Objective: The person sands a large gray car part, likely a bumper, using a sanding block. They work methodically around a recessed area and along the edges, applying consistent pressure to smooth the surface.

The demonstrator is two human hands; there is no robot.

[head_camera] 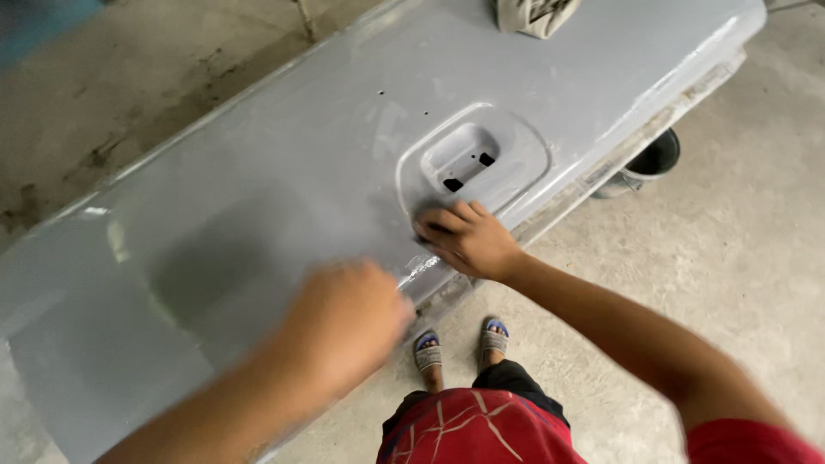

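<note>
**A:** What is closest to the camera?

**B:** A red shirt (481,430) and dark shorts (507,382) at the bottom edge, and below them two feet in blue and grey sandals (460,344) on a bare concrete floor (739,258).

**A:** And the hands?

**B:** The left hand (344,322) is blurred. It is over the near edge of a large grey metal panel (258,198), fingers curled inward like a loose fist; I cannot tell whether it holds anything or touches the panel. The right hand (468,239) lies palm down on the panel, fingers together and pressed flat. A dark sliver shows under the fingertips, too small to identify.

**A:** Where is the panel?

**B:** It runs diagonally across the view, from lower left to upper right, in front of the person. Its surface is glossy. The right hand rests just beside a raised rounded frame that surrounds a sunken pocket (468,159) with two small dark holes.

**A:** Anything farther off?

**B:** A dark bucket (653,159) stands on the floor past the panel's right edge. At the top, a pale object (533,15) sits on the panel, cut off by the frame.
</note>
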